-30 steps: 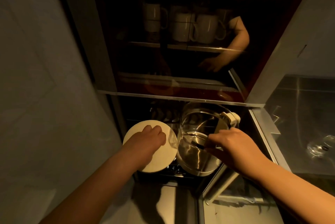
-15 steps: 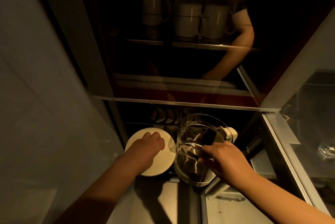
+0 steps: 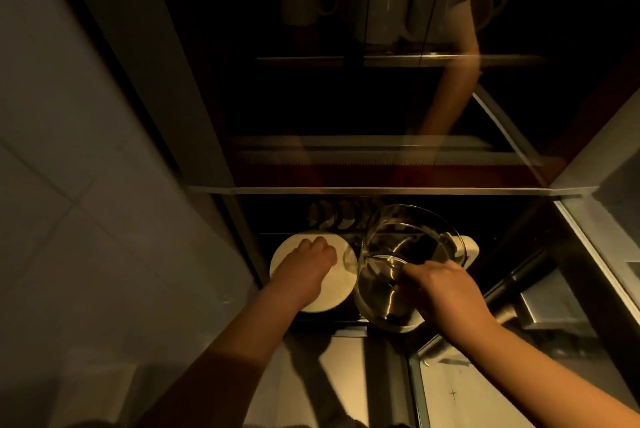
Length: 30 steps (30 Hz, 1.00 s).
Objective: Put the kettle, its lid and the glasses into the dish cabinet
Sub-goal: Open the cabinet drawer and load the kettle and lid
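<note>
Barely shifted, left hand point(image 3: 304, 268) still gripping lid point(image 3: 332, 292), right hand point(image 3: 446, 292) grasping kettle point(image 3: 398, 261) rim at frame centre, risking glass knocking lid.

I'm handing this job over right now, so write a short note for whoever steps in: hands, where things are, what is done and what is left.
Left hand rests curled on the white lid, which lies in the lower rack beside the kettle.
Right hand grips the glass kettle at its rim, low in the open dish cabinet.
Done, as far as shows: kettle and lid are inside the cabinet, not yet released.
Left: let both go, then bring the glasses; none are in view now.
</note>
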Each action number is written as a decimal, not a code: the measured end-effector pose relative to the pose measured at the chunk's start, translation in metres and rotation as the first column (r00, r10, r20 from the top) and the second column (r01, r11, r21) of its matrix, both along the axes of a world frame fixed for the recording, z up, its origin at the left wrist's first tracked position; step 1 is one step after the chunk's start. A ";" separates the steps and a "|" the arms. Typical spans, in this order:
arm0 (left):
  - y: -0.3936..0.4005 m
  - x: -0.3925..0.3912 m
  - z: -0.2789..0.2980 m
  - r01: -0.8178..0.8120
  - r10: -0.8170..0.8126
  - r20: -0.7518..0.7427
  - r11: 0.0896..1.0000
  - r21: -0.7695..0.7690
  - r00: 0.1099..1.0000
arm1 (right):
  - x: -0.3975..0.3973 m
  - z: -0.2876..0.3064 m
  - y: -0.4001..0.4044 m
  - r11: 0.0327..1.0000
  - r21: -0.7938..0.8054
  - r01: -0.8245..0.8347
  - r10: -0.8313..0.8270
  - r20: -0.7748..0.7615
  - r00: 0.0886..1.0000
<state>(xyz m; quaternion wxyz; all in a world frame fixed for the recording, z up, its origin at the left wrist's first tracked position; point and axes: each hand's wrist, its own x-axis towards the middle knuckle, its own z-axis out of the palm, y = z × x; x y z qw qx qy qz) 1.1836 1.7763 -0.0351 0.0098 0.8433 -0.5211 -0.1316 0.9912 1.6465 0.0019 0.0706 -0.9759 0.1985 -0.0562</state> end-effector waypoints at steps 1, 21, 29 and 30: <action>-0.001 0.003 -0.002 0.007 -0.007 0.010 1.000 0.006 1.000 | 0.002 0.000 0.001 1.000 -0.028 -0.003 0.004 0.007 1.000; -0.027 0.027 -0.023 -0.023 0.023 0.004 1.000 0.003 1.000 | 0.025 -0.025 -0.009 0.997 -0.040 0.059 -0.056 0.085 0.995; -0.046 0.034 -0.029 -0.066 0.076 -0.082 0.991 0.119 0.994 | 0.026 -0.029 -0.009 0.996 0.010 0.086 -0.086 0.030 0.996; -0.047 0.035 -0.030 -0.070 0.082 -0.094 0.990 0.120 0.992 | 0.026 -0.028 -0.008 0.996 0.007 0.091 -0.091 0.033 0.995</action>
